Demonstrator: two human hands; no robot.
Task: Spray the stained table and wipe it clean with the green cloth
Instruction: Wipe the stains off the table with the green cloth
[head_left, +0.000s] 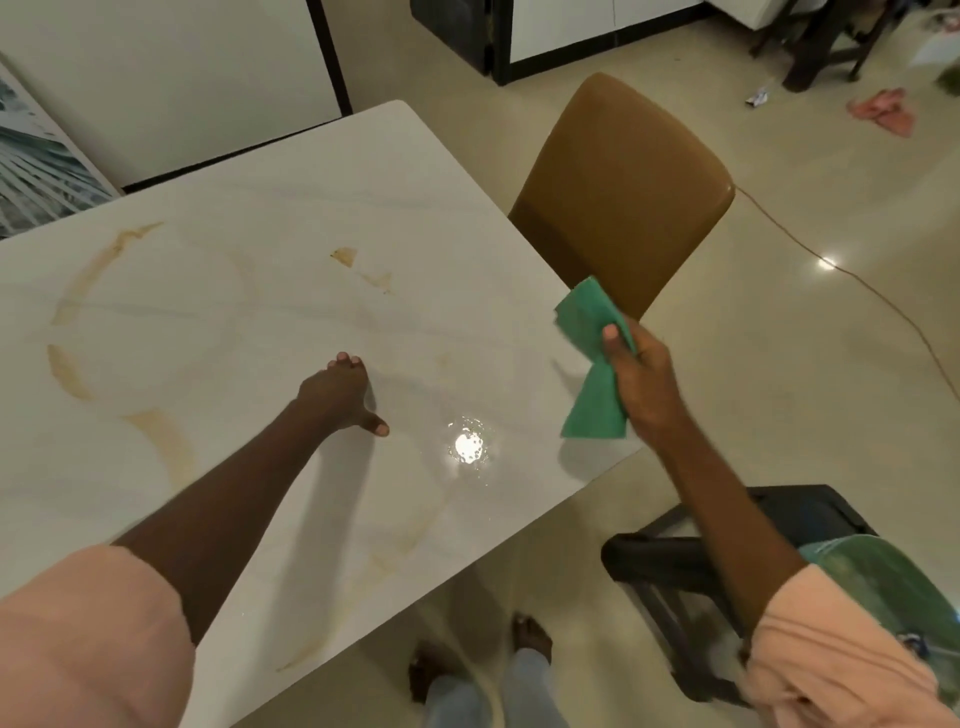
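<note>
I am wearing a pale peach-pink top; its sleeves are ending above the elbow. Left sleeve is showing as a wide, soft band of plain cloth, faint folds running across it. Right sleeve is bunching into creases at its hem. Both forearms are bare below, no watch or bands showing. Left hand and right hand are bare, no rings showing. Lower down, I am wearing light blue-grey trousers; feet are bare.
</note>
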